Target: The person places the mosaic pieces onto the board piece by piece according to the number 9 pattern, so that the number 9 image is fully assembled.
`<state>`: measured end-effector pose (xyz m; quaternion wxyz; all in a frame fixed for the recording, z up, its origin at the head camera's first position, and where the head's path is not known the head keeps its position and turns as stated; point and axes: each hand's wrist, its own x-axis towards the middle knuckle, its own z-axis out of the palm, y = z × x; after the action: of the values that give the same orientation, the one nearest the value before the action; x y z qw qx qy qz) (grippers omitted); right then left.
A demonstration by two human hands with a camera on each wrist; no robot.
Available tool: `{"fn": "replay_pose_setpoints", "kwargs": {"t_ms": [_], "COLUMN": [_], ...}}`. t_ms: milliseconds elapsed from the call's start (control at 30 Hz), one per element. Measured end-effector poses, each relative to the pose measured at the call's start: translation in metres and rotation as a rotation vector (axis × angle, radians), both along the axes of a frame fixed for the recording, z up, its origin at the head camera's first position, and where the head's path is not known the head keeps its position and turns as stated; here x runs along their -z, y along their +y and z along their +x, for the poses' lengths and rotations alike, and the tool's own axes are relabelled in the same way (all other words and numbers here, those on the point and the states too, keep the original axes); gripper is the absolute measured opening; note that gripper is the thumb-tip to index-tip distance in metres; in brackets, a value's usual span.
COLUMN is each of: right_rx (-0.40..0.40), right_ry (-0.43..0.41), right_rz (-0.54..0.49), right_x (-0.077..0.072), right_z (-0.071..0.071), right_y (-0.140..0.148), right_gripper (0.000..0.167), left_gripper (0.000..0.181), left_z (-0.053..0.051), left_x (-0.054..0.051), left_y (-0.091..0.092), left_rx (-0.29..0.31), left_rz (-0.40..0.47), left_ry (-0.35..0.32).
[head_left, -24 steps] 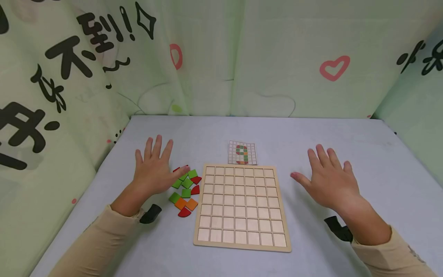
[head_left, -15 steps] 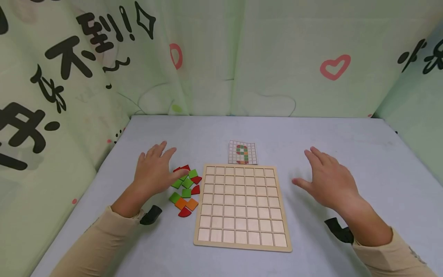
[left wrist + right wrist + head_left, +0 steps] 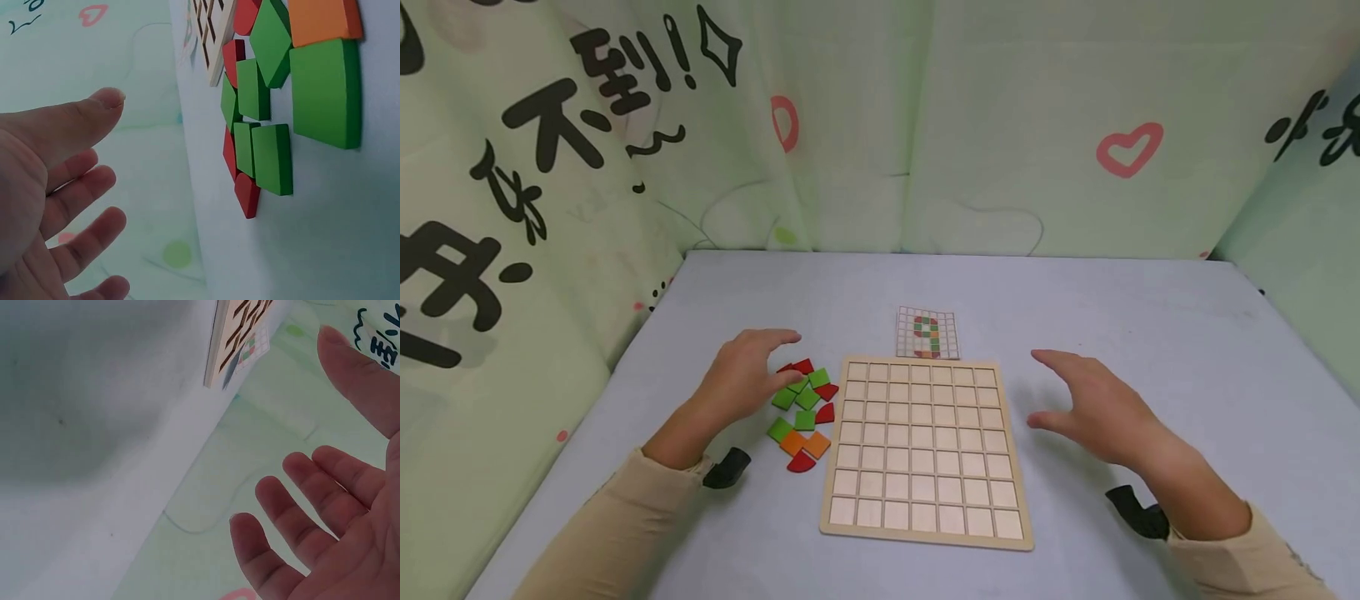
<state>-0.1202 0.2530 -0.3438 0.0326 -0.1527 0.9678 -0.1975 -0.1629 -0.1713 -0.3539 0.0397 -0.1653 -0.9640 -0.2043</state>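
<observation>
Green, red and orange tiles (image 3: 805, 420) lie crowded on the desk (image 3: 1037, 300) just left of the board (image 3: 921, 460), where your left grip (image 3: 741, 377), released like your right grip (image 3: 1105, 408), could scatter them by brushing too low.

- Seemingly a curtained-off booth; the wider room is hidden
- Pale-green cloth curtains (image 3: 1015, 108) with black lettering (image 3: 540, 102), pink heart outlines (image 3: 1125, 172)
- Flat, pale-lavender tabletop (image 3: 1112, 300) between them

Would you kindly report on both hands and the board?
Left hand empty, near coloured pieces. Right hand empty, right of board. Pieces left of board, none in its cells. No obstruction visible.
</observation>
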Motion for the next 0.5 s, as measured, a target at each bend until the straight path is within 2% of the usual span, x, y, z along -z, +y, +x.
{"fn": "replay_pose_setpoints", "kwargs": {"t_ms": [267, 500], "right_rx": [-0.03, -0.065], "right_ry": [-0.039, -0.08], "right_rz": [-0.037, -0.075], "right_x": [0.01, 0.017], "right_z": [0.0, 0.002], "right_y": [-0.006, -0.008], "right_gripper": [0.084, 0.083], "left_gripper": [0.05, 0.053], "left_z": [-0.007, -0.014], "left_x": [0.008, 0.016], "left_y": [0.0, -0.001], "left_rx": [-0.007, -0.039], "left_rz": [0.096, 0.209], "left_ry": [-0.149, -0.224]}}
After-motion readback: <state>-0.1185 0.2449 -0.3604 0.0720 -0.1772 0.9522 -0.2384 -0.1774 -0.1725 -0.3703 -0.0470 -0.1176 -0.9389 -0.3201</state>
